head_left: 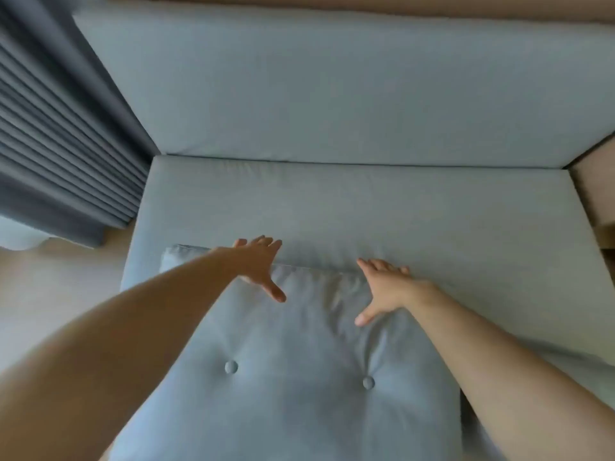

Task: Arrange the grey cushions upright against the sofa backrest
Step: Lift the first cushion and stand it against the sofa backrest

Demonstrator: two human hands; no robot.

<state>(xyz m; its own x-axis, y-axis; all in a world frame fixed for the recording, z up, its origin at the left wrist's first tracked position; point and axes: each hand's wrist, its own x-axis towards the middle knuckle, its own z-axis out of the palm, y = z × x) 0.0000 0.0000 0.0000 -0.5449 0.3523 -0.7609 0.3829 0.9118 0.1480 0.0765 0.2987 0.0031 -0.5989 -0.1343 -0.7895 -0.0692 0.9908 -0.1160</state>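
Note:
A grey cushion with two fabric buttons lies flat on the front of the sofa seat. My left hand reaches over the cushion's far edge at the left, fingers spread, thumb on top of the cushion. My right hand rests on the far edge at the right, fingers spread over it and thumb pointing back on the top face. Neither hand has closed around the cushion. The grey backrest rises behind the seat with nothing leaning on it.
A dark pleated curtain hangs at the left of the sofa. Pale floor shows at the left. A beige armrest or side piece borders the seat at the right.

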